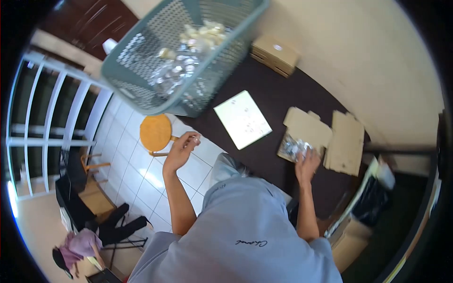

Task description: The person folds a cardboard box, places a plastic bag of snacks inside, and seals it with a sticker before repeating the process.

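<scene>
My left hand (179, 153) is raised over the floor beside the table's near edge. Its fingers are pinched around something small, clear and shiny (196, 138), too small to name. My right hand (307, 166) is at an open cardboard box (309, 128) on the dark table. Its fingers are apart and rest on a pile of small shiny, see-through pieces (293, 147) inside the box. The fingertips are partly lost among the pieces.
A grey-green plastic basket (188, 106) holds clear and cream-coloured items. A white sheet (243, 120) with small marks, flat cardboard (347, 144) and stacked boxes (275, 54) lie on the table (264, 170). An orange stool (155, 133) stands below; a seated person (82, 247) is at lower left.
</scene>
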Motion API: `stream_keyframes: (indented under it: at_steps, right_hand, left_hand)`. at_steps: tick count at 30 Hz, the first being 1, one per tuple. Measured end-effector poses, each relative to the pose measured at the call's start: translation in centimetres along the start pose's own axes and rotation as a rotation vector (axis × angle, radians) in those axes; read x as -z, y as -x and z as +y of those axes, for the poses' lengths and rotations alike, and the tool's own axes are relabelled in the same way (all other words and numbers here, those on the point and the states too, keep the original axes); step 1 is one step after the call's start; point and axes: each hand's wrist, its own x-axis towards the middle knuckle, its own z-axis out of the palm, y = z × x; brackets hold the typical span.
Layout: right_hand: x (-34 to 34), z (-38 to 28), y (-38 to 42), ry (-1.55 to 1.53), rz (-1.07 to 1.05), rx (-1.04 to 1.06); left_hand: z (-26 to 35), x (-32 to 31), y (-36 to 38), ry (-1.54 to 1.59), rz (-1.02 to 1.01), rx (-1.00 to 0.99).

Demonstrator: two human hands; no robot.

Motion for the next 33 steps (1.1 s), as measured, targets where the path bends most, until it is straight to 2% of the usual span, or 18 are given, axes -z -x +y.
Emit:
stream_keyframes:
  at_steps: [4, 8, 10, 11, 13, 14, 16, 18, 22, 24, 26, 28, 30, 33]
  right_hand:
    - [1.0, -0.6, -1.6, -0.173, 0.090, -0.075]
    - [4.5, -4.0, -5.5, -0.398, 0.024, -0.113]
    - [7.1, -8.0, -7.8, -0.506, -0.012, -0.162]
    - [7.8, -9.7, -9.2, -0.611, -0.010, -0.144]
    - [9.6, -13.8, -11.8, -0.703, -0.014, -0.127]
    - [11.1, -16.6, -12.9, -0.733, 0.000, -0.118]
    - [13.6, -22.4, -15.4, -0.744, 0.011, -0.110]
    - [15.2, -28.0, -17.7, -0.891, 0.119, -0.105]
    - [18.4, -39.7, -22.7, -0.734, 0.087, 0.258]
    - [18.6, -45.8, -24.3, -0.691, -0.016, 0.314]
    - [17.8, -50.5, -25.9, -0.506, -0.220, 0.535]
    - [15.7, -54.3, -27.3, -0.292, -0.390, 0.774]
    - [11.8, -56.6, -28.6, -0.206, -0.651, 0.959]
    - [5.5, -59.2, -28.1, 0.200, -0.892, 0.993]
  left_hand:
    - [0.5, 8.2, 0.5, -0.010, 0.269, -0.044]
    - [2.6, 15.5, 0.8, 0.056, 0.609, -0.147]
    - [3.9, 18.3, 0.3, 0.132, 0.728, -0.278]
    - [4.3, 20.0, -0.5, 0.137, 0.733, -0.273]
    - [4.7, 23.5, -2.3, 0.124, 0.768, -0.497]
    - [5.1, 24.9, -3.5, 0.133, 0.763, -0.480]
    - [6.3, 27.2, -6.6, 0.008, 0.853, -0.604]
    - [6.6, 28.9, -9.8, -0.002, 0.848, -0.635]
    - [6.3, 30.7, -15.9, -0.220, 0.795, -0.795]
    - [5.3, 30.4, -17.4, -0.178, 0.765, -0.726]
    - [5.3, 29.8, -16.7, -0.106, 0.841, -0.656]
    - [5.4, 29.8, -17.2, -0.073, 0.854, -0.696]
    - [5.5, 30.1, -17.0, -0.131, 0.829, -0.749]
    - [6.0, 30.2, -17.3, -0.129, 0.854, -0.765]
